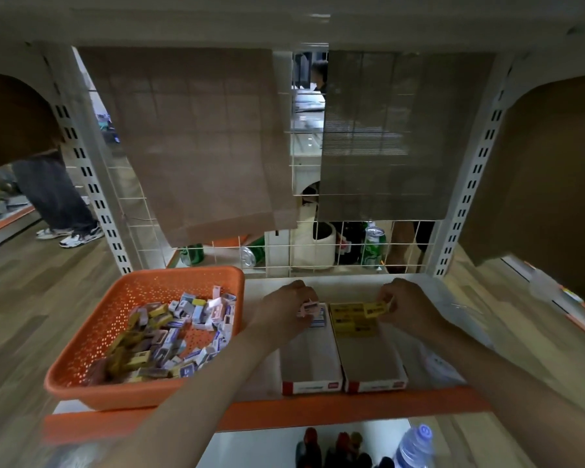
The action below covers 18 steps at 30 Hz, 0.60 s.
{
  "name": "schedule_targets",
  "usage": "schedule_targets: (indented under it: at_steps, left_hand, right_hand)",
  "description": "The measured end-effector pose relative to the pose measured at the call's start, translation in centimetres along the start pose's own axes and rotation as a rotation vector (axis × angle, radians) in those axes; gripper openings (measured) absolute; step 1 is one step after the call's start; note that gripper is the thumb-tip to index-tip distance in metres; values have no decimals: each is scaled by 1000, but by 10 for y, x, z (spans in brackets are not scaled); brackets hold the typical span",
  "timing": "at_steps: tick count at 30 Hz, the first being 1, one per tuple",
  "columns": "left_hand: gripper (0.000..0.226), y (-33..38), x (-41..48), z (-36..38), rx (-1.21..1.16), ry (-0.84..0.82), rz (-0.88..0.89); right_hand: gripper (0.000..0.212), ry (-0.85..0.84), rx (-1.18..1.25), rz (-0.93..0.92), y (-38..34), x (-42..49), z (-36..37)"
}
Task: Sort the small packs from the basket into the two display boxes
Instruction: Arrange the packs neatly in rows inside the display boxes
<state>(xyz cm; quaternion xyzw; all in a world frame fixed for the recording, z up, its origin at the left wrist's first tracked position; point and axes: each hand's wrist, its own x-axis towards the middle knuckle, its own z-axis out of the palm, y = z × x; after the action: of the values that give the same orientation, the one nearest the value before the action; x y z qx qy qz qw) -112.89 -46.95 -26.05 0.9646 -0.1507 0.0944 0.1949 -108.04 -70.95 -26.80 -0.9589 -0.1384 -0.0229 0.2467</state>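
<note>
while both hands hover at the far ends of the boxes, we note the left hand (289,307) curled round a pale pink pack (308,307) over the left display box (309,363), and the right hand (407,307) pinching a yellow pack (379,308) over the right display box (368,363). we judge each pack best laid flat, flush against its row — one kind per box. yellow packs line the right box's far end; a few pale ones the left's. the orange basket (179,271) — just beside — holds a mixed heap of packs (169,332).
</note>
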Motion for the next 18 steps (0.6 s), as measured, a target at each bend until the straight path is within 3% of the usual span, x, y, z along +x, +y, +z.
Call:
schedule_targets:
  at_steps: [5, 10, 18]
  left_hand:
    - [30, 6, 7, 14, 9, -20, 39]
    - [29, 3, 11, 22, -1, -33, 28]
    - [29, -7, 11, 26, -11, -59, 1]
  right_hand:
    - [10, -1, -9, 10, 16, 3, 20]
    - [26, -97, -149, 86, 19, 11, 37]
    - [22, -90, -136, 83, 23, 14, 54]
